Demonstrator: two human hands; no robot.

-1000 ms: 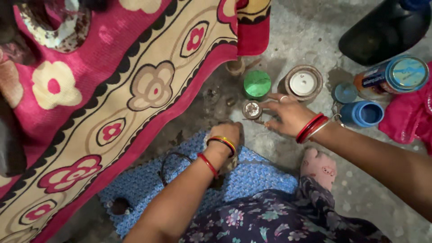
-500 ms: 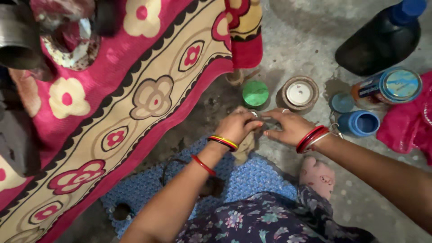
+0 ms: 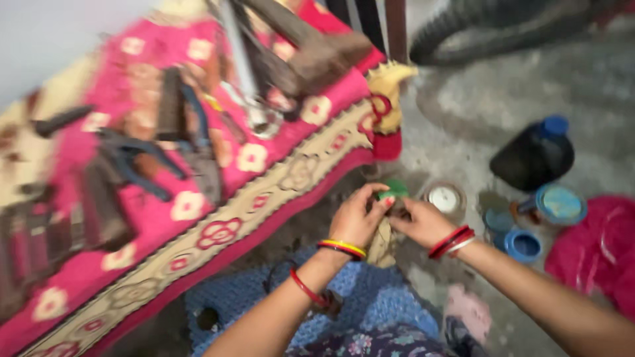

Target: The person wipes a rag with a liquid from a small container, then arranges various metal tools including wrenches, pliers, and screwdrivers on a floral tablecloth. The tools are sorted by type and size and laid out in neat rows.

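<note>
My left hand (image 3: 357, 221) and my right hand (image 3: 423, 223) meet fingertip to fingertip over the grey floor, just off the edge of the pink cloth. The thumb and fingers of my left hand close around a round green lid (image 3: 395, 190). The fingers of my right hand curl in under that lid, and blur and the fingers hide what they hold. Both wrists wear red and yellow bangles. A small round jar with a white top (image 3: 444, 199) stands just right of the hands.
A pink flowered cloth (image 3: 218, 231) on the left carries blue-handled pliers (image 3: 142, 158), a hammer (image 3: 311, 46) and other metal tools. A dark bottle with a blue cap (image 3: 536, 155), blue lids (image 3: 522, 244), a round tin (image 3: 561, 203) and pink fabric (image 3: 598, 254) lie right. A blue mat (image 3: 370, 297) is below.
The view has tilted up, showing more of the tools on the cloth. My left hand came off the mat, joined my right hand, and both now reach the green lid.
</note>
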